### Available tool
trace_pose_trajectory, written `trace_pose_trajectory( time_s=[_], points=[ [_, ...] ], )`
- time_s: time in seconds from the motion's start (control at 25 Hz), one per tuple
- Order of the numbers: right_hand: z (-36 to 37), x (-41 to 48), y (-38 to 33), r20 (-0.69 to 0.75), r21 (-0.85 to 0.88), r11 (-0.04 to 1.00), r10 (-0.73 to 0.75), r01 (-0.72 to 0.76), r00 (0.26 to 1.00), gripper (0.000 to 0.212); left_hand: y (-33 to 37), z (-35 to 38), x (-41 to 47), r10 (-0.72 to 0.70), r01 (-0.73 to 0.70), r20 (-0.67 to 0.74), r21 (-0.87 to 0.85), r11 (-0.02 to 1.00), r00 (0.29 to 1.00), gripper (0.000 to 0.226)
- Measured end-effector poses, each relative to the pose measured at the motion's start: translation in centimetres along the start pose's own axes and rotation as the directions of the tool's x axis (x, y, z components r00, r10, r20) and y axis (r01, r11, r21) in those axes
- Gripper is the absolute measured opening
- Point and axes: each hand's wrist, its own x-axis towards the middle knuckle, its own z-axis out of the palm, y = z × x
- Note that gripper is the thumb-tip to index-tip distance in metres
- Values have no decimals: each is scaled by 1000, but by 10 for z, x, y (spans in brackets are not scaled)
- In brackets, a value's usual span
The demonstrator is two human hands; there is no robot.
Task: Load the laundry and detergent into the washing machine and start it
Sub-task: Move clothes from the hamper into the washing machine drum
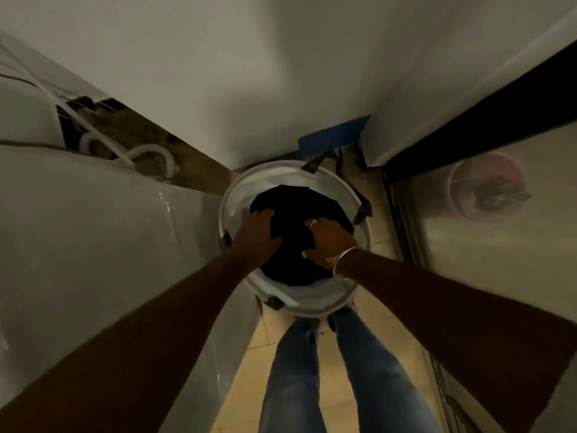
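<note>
A round white laundry basket (349, 295) stands on the floor in front of my legs, filled with dark clothing (293, 214). My left hand (257, 234) reaches into the basket from the left, its fingers curled into the edge of the dark cloth. My right hand (326, 237), with a ring and bracelets at the wrist, lies on the cloth from the right, fingertips sunk into it. A large white appliance (93, 245), seemingly the washing machine, fills the left side.
White hoses (146, 154) sit in a gap behind the white appliance. A glass or mirrored door (487, 245) with a dark frame runs along the right. White wall ahead, blue tape (334, 134) at its foot. Tan tiled floor (259, 332) forms a narrow passage.
</note>
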Motion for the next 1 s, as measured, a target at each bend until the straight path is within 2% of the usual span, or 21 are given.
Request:
trace_pose_trajectory(
  time_s=[0.08, 0.16, 0.24, 0.32, 0.4, 0.48, 0.52, 0.6, 0.68, 0.76, 0.88, 1.0],
  points=[
    [19, 35, 14, 4, -120, 992, 29, -28, 1000, 93, -21, 36, 31, -51, 48, 94, 42, 998, 994, 83],
    [37, 71, 25, -50, -229, 970, 75, -85, 996, 109, -45, 73, 61, -139, 133, 168, 50, 990, 976, 115],
    [55, 101, 33, -61, -306, 947, 79, -94, 995, 123, -67, 105, 89, -196, 181, 204, 89, 979, 959, 140],
    [75, 128, 43, -31, -333, 938, 92, -97, 995, 124, -86, 135, 117, -187, 150, 192, 195, 969, 963, 158],
    [90, 150, 56, 30, -280, 953, 129, -115, 991, 116, -99, 161, 138, -191, 153, 171, 214, 965, 967, 163],
    [97, 160, 69, 33, -213, 972, 106, -97, 994, 102, -102, 178, 145, -187, 165, 102, 193, 967, 977, 154],
    [98, 162, 74, -2, -200, 977, 75, -74, 997, 93, -101, 181, 145, -164, 153, 45, 186, 971, 985, 143],
    [99, 163, 77, -60, -183, 983, 21, -31, 998, 72, -104, 185, 147, -98, 100, -22, 109, 989, 995, 108],
    [94, 157, 72, -91, -166, 986, 1, -16, 996, 50, -102, 175, 141, -39, 39, -5, 81, 996, 999, 66],
    [82, 144, 61, -105, -190, 981, 18, -38, 994, 33, -96, 154, 129, 0, -1, 6, 99, 995, 1000, 40],
    [57, 113, 41, -113, -156, 985, 55, -72, 992, 20, -75, 111, 102, 29, -32, 24, 109, 993, 999, 24],
    [24, 76, 16, -158, -133, 987, 64, -86, 985, 15, -51, 65, 68, 86, -91, 35, 169, 981, 996, 25]
  ],
)
